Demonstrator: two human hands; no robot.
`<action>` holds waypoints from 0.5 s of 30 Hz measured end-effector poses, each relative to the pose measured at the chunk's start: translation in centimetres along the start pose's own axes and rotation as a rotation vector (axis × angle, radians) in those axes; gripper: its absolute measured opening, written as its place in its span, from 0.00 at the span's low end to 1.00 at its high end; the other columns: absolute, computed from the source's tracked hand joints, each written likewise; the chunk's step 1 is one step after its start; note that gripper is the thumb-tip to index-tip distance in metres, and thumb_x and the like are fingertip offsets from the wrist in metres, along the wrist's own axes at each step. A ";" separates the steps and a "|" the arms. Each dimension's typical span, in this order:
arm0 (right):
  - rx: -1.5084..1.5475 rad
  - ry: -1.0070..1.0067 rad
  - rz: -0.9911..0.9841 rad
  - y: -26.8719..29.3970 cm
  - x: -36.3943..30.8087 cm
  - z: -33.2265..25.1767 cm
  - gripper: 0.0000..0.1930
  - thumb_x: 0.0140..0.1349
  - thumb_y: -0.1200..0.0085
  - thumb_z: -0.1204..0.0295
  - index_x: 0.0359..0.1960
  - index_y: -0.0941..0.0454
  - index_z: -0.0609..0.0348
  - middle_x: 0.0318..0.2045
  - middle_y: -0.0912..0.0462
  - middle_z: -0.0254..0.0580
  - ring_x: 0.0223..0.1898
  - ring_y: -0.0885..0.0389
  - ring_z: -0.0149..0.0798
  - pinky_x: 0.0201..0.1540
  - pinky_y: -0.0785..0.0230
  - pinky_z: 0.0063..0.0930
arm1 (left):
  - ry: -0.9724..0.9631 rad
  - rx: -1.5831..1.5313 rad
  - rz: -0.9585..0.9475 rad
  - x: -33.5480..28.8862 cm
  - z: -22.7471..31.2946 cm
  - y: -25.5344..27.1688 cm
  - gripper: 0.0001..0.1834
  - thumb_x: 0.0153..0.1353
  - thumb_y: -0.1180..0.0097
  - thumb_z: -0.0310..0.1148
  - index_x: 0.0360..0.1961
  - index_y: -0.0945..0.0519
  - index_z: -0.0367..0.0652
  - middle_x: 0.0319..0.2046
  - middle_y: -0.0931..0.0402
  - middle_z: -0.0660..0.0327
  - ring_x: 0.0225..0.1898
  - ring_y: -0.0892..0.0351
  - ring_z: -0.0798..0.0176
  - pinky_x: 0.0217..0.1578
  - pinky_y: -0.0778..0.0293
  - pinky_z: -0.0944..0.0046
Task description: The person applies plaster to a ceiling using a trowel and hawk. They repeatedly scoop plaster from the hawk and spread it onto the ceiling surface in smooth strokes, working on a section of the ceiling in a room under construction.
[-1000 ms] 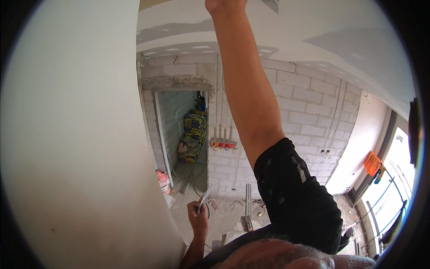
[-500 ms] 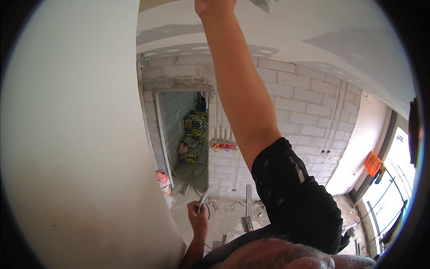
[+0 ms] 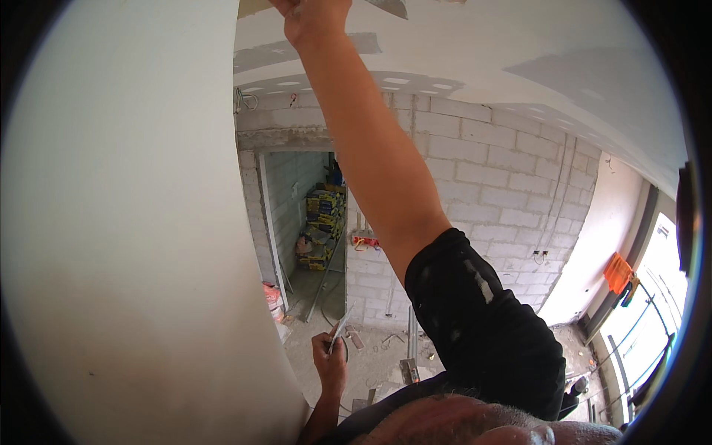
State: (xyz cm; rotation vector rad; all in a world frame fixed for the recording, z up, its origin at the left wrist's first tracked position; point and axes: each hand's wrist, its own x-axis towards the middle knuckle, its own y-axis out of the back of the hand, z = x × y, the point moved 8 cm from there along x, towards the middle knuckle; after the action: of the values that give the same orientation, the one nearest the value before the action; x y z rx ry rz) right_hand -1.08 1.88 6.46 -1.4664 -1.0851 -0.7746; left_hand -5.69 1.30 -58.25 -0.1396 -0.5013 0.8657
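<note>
My right arm stretches up to the ceiling (image 3: 467, 44), and my right hand (image 3: 317, 16) is cut off by the top edge. Beside it shows the corner of a grey trowel blade (image 3: 391, 7) against the ceiling. The blade moves along with that hand, whose grip on the handle lies out of view. Lower down, close to the pale smooth wall (image 3: 148, 222), my left hand (image 3: 329, 356) is closed round a thin flat metal scraper (image 3: 340, 326). Its blade tilts upward and is seen nearly edge-on.
A block wall (image 3: 504, 178) stands ahead, with a doorway onto stacked yellow and dark bags (image 3: 323, 222). On the floor below are a metal profile (image 3: 412, 334) and scattered debris. An orange cloth (image 3: 617, 273) hangs by the bright window at right.
My right hand and the trowel blade have shifted left along the ceiling, and the forearm has swung with them. My left hand holds the scraper in nearly the same place.
</note>
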 end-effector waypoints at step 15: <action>-0.221 -0.005 -0.143 -0.8 -3.1 -0.9 0.19 0.76 0.47 0.62 0.52 0.29 0.72 0.45 0.19 0.52 0.44 0.17 0.46 0.54 0.19 0.43 | -0.010 -0.020 0.047 0.0 -0.1 0.6 0.09 0.67 0.41 0.23 0.40 0.31 0.42 0.34 0.37 0.68 0.35 0.40 0.72 0.39 0.37 0.68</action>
State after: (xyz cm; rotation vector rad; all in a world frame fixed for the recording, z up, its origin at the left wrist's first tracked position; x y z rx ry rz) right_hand -2.85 0.34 4.11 -1.5872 -1.1459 -1.0191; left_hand -6.02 1.71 -58.49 -0.1664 -0.5176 0.9079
